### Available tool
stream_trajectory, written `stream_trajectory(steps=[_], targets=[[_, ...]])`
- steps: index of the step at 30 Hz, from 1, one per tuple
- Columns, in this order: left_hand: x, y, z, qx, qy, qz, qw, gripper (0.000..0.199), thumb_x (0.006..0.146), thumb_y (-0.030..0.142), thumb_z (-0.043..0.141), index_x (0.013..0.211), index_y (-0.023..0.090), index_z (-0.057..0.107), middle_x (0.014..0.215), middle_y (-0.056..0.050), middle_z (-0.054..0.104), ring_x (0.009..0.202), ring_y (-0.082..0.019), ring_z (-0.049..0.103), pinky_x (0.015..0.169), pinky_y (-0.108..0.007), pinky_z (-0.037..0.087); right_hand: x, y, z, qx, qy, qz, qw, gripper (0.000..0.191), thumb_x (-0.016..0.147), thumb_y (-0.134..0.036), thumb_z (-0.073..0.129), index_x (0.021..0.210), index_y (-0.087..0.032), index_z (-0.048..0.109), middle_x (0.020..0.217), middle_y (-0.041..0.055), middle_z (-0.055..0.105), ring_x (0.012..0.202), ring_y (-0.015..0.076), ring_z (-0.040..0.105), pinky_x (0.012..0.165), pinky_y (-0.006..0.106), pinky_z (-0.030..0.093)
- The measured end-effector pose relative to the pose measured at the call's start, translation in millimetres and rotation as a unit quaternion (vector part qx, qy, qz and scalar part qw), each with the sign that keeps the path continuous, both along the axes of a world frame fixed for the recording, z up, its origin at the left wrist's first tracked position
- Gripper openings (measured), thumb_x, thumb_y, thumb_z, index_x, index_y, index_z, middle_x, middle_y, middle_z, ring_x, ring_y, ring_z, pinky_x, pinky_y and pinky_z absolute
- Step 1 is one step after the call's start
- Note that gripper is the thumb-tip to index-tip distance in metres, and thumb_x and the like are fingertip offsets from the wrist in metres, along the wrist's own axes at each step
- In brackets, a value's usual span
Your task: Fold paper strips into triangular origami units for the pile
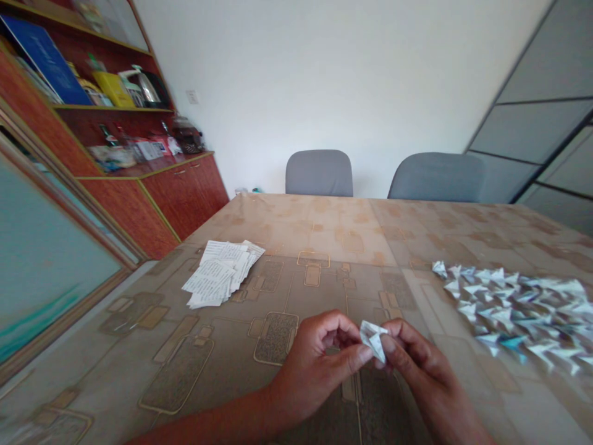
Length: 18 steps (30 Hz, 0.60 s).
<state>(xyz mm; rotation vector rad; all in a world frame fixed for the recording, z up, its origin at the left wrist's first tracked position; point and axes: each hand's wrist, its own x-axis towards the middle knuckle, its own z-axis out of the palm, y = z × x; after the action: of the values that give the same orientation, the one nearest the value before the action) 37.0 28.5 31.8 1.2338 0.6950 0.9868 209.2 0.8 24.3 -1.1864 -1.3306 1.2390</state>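
Note:
A small folded piece of printed paper (373, 339) is held above the table between both hands. My left hand (319, 358) pinches its left edge between thumb and forefinger. From the other side, my right hand (414, 361) grips it with the thumb on the near face; the other fingers are partly hidden behind. To the left lies a loose stack of printed paper slips (222, 272), fanned unevenly. On the right, many small folded paper pieces (519, 309) with pointed tips stand in rough rows, one of them bluish.
The table (296, 228) has a patterned covering. Two grey chairs (319, 173) stand at its far side, before a white wall. A red-brown cabinet (185, 191) with bottles, a kettle (147, 86) and a blue folder (49, 62) is at the left.

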Motion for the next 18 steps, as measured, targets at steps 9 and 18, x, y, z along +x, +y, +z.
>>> stream_trajectory(steps=[9, 18], targets=[[2, 3, -3.1, -0.037, -0.002, 0.040, 0.999, 0.007, 0.076, 0.016, 0.068, 0.079, 0.015, 0.062, 0.074, 0.000, 0.064, 0.069, -0.012, 0.059, 0.067, -0.023, 0.046, -3, -1, 4.7, 0.028, -0.051, 0.023, 0.998, 0.027, 0.092, -0.044, 0.051, 0.078, -0.023, 0.057, 0.069, -0.0018, 0.054, 0.066, 0.0156, 0.052, 0.061, 0.023, 0.044], [5, -6, 6.7, 0.088, 0.139, 0.095, 0.982, 0.012, 0.074, 0.008, 0.061, 0.082, 0.016, 0.066, 0.070, 0.000, 0.063, 0.064, -0.013, 0.056, 0.063, -0.023, 0.044, -6, -1, 7.0, 0.124, -0.190, -0.016, 0.974, 0.015, 0.089, -0.032, 0.055, 0.078, -0.022, 0.058, 0.068, -0.0011, 0.060, 0.063, 0.0163, 0.056, 0.059, 0.023, 0.046]])
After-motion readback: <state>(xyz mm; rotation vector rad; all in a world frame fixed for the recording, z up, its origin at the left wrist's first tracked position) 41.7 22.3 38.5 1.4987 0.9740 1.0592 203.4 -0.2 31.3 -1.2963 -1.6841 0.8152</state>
